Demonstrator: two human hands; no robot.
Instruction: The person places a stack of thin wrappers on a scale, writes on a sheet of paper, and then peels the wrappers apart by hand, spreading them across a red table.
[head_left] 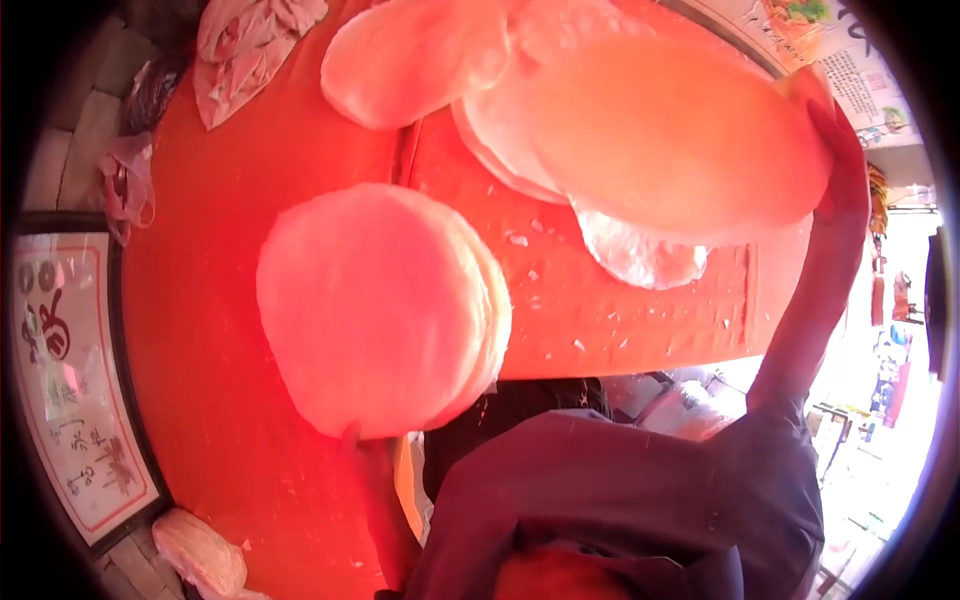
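Note:
My right hand (828, 125), at the upper right, grips the edge of a large thin round flatbread (680, 135), which is raised, tilted and blurred. More pale flatbreads (500, 150) lie under and behind it on the red table. At the lower left, my left hand (362, 445) is at the near edge of a stack of round flatbreads (370, 300). One digit shows at the rim; the other fingers are hidden beneath. Several layers show along the stack's right side. Another round flatbread (415, 60) lies at the back.
White crumbs dot the red tabletop (600, 320). A crumpled cloth (250, 45) lies at the back left. Plastic bags (128, 180) hang by the left edge, above a framed sign (70, 370). A clear plastic bundle (200, 550) sits at the lower left.

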